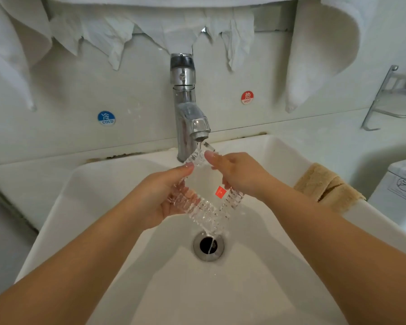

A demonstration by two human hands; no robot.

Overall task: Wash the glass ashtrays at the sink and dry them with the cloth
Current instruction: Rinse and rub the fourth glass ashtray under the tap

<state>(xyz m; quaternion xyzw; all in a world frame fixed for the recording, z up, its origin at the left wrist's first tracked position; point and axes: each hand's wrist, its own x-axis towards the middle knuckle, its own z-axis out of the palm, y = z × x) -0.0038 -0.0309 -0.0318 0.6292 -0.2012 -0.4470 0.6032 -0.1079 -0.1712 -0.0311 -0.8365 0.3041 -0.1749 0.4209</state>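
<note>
- the glass ashtray [208, 193] is held over the sink [131, 231], between the left hand [161, 195] on its left edge and the right hand [238, 174] on its right edge.
- the faucet [185, 106] stands just behind both hands, its spout directly over the ashtray's far corner.
- the drain [208, 246] lies below and in front of the hands.
- the folded cloth [326, 186] rests on the sink rim, right of the right hand.
- towels [324, 43] hang on the wall behind, above the hands.
</note>
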